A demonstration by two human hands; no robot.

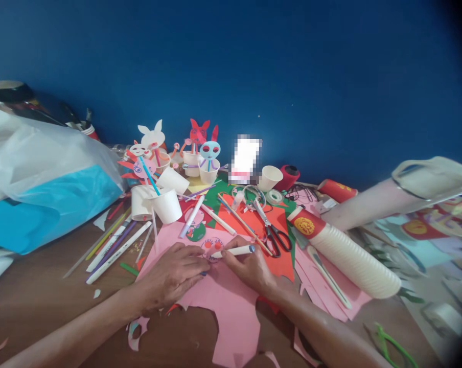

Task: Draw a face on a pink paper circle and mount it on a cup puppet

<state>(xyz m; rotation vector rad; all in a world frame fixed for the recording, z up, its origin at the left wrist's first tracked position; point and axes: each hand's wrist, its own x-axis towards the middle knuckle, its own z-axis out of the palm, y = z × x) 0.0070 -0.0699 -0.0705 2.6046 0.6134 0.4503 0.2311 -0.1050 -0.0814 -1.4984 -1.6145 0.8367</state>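
My right hand [250, 266] is closed around a white marker [234, 251] with a blue end, its writing end over a round pink paper face [207, 250]. Red eye spots and drawn lashes show on the face. My left hand [177, 273] rests at the face's left edge with bent fingers. From under them pokes a small blue cap-like piece [203, 274], mostly hidden. Beneath both hands lies a cut sheet of pink paper [234, 317]. A round green cutout [196, 232] sits just beyond the face.
Paper cups [167, 207] with paper animal figures stand at the back left. Markers [118, 253] lie on the left. Black-handled scissors [273, 235] rest on orange paper [250, 220]. A long stack of cups [349, 258], a craft knife [328, 278] and green-handled scissors [394, 345] are on the right.
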